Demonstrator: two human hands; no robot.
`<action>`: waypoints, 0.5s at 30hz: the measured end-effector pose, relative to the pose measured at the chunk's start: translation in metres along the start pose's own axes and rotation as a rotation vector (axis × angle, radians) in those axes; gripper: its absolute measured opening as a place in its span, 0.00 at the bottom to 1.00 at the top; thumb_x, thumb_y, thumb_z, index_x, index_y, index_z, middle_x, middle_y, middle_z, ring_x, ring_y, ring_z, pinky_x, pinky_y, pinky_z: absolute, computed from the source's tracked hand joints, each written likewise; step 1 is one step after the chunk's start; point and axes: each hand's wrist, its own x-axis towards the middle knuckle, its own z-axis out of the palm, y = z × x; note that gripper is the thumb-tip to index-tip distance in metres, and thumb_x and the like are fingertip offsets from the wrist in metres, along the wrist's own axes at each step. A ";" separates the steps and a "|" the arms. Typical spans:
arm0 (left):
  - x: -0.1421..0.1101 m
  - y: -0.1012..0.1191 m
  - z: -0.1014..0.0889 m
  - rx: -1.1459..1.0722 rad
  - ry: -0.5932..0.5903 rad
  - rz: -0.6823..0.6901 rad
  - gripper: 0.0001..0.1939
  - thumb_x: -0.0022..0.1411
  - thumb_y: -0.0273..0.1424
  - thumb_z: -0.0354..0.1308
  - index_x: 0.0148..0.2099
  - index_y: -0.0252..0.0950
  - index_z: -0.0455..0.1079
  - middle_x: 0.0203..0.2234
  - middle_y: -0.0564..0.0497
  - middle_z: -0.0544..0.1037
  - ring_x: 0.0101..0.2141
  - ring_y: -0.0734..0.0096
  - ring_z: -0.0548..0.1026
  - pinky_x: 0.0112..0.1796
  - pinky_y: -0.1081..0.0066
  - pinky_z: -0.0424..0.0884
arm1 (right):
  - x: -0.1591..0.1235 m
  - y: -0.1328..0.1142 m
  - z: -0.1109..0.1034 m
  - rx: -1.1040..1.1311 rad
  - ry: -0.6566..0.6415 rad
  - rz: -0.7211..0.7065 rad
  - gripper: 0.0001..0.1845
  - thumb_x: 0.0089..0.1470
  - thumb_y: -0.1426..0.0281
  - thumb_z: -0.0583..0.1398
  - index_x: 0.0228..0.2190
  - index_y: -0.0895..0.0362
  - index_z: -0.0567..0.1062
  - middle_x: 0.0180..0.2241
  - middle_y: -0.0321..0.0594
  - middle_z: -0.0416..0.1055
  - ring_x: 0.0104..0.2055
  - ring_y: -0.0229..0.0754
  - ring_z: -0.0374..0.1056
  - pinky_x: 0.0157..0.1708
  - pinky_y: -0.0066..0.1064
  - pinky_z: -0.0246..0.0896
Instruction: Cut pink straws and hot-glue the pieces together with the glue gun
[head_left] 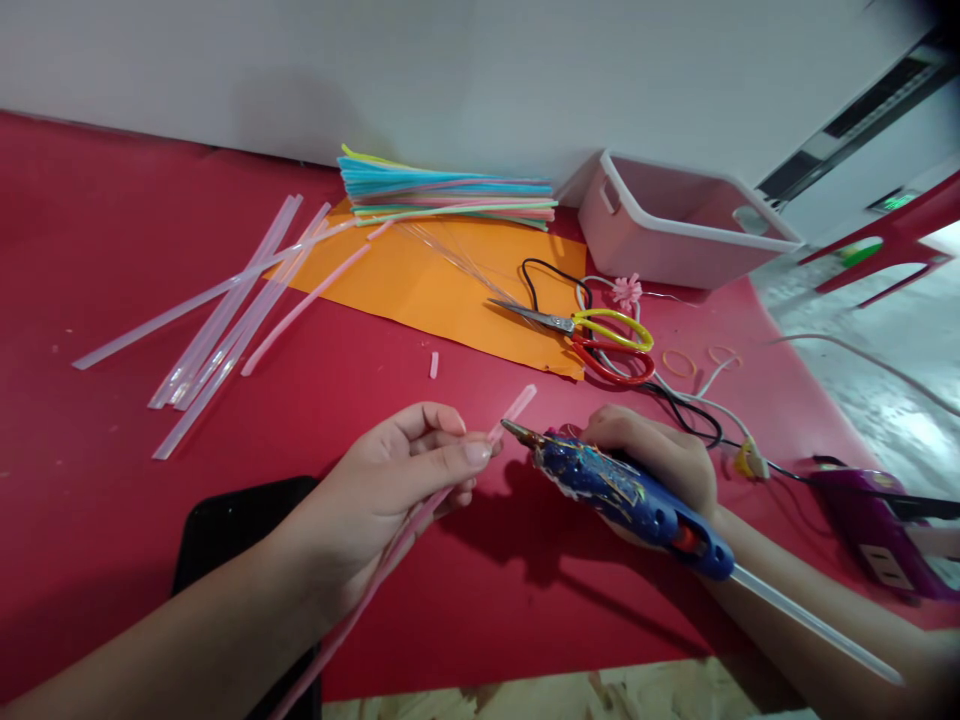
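My left hand [409, 465] pinches a long pink pipe cleaner [516, 405] between thumb and fingers. Its short end sticks out past the fingertips, and the rest trails under my wrist toward the bottom edge. My right hand [660, 450] is wrapped round a blue glue gun [607, 485] stained with dried glue. A clear glue stick [814, 620] juts from the gun's rear. The metal nozzle is at the pipe cleaner near my left fingertips; whether it touches I cannot tell. A short pink cut piece [434, 365] lies on the red table just beyond.
Scissors [551, 319] and orange paper [420, 290] lie beyond my hands, with a bundle of coloured pipe cleaners [442, 190] behind. Glue sticks [232, 300] lie left. A pink bin [675, 225] stands back right. Cords run to a purple power strip [870, 520]. A black phone-like slab [225, 525] sits under my left forearm.
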 end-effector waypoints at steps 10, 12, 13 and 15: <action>0.002 0.000 -0.001 0.046 -0.002 0.055 0.12 0.51 0.20 0.70 0.29 0.36 0.69 0.23 0.56 0.80 0.22 0.81 0.75 0.26 0.83 0.72 | 0.000 -0.004 -0.002 -0.056 -0.008 0.044 0.06 0.56 0.74 0.61 0.36 0.54 0.70 0.28 0.36 0.69 0.28 0.39 0.68 0.29 0.30 0.63; 0.003 -0.001 0.000 0.066 0.004 0.087 0.12 0.51 0.20 0.70 0.29 0.36 0.69 0.22 0.56 0.80 0.22 0.82 0.75 0.26 0.84 0.71 | 0.000 -0.005 -0.002 -0.088 0.006 0.050 0.07 0.55 0.74 0.62 0.36 0.55 0.70 0.28 0.35 0.68 0.27 0.37 0.67 0.28 0.28 0.62; 0.003 -0.001 -0.001 0.081 0.010 0.103 0.12 0.50 0.21 0.70 0.29 0.36 0.69 0.22 0.56 0.79 0.22 0.82 0.74 0.26 0.84 0.71 | 0.000 -0.005 -0.002 -0.102 0.010 0.057 0.07 0.55 0.75 0.62 0.36 0.55 0.69 0.28 0.35 0.68 0.27 0.36 0.66 0.28 0.28 0.61; 0.003 -0.002 -0.001 0.110 0.032 0.126 0.12 0.50 0.21 0.70 0.28 0.36 0.69 0.21 0.57 0.79 0.22 0.82 0.74 0.26 0.84 0.70 | 0.000 -0.007 -0.001 -0.122 0.010 0.070 0.08 0.54 0.75 0.62 0.36 0.54 0.69 0.27 0.34 0.68 0.27 0.36 0.66 0.27 0.27 0.60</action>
